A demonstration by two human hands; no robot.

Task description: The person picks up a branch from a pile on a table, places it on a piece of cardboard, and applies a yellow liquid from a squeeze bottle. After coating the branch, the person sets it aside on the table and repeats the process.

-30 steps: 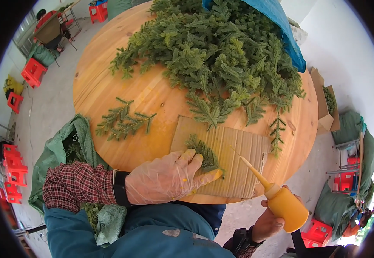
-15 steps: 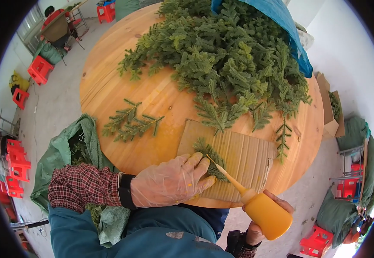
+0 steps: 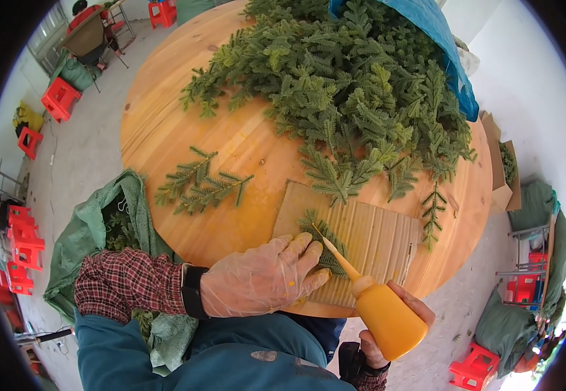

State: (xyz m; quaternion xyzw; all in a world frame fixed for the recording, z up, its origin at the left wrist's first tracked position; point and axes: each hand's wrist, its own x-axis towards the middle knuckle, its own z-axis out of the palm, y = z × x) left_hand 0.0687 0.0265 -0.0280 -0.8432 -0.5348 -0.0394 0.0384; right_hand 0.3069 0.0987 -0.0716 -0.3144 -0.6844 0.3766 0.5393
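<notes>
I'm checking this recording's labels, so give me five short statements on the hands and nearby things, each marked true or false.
1. The right hand grips a yellow plastic squeeze bottle with a tapered nozzle. True.
2. Both hands are bare. False: the left hand wears a thin see-through glove.
3. The left hand's fingers touch a green needled sprig on a ribbed brown cardboard sheet. True.
4. The squeeze bottle stands on the floor. False: it is held tilted, nozzle toward the sprig.
5. A large pile of green needled branches lies on the round wooden table. True.

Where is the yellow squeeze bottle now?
In the head view's lower right, the squeeze bottle sits in the right hand, its nozzle over the conifer sprig on the corrugated cardboard.
</notes>
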